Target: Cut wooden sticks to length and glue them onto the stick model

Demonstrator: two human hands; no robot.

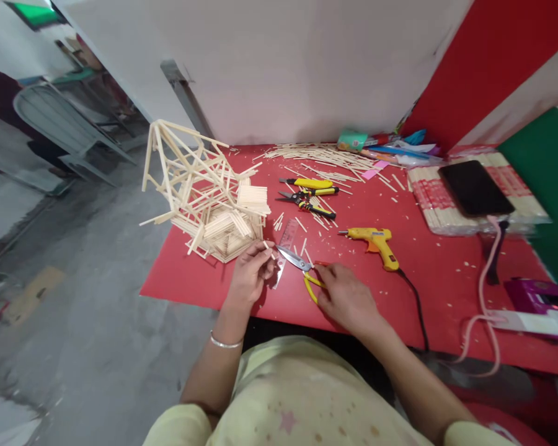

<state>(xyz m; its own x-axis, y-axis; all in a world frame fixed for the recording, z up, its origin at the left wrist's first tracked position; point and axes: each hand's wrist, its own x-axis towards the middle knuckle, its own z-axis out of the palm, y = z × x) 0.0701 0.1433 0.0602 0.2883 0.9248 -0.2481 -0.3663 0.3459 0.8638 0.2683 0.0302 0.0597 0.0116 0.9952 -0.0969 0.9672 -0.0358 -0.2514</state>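
Note:
Pinched in the fingers of my left hand [252,272] is a short wooden stick [269,249]. My right hand [346,294] grips the yellow handles of a pair of scissors [297,260], whose blades point left toward that stick. Under and between the hands lies a clear ruler [287,238] on the red table. Just beyond my left hand stands a frame model built of wooden sticks [199,186], with a woven-looking base. A few short cut sticks [305,249] lie near the scissor blades.
Yellow-handled pliers and cutters [309,203] lie mid-table, with a yellow glue gun [374,243] to their right. Many loose sticks [316,155] line the wall. A phone [475,188] rests on packed sticks [430,204]; a pink cable [483,279] and an extension strip [532,322] are at right.

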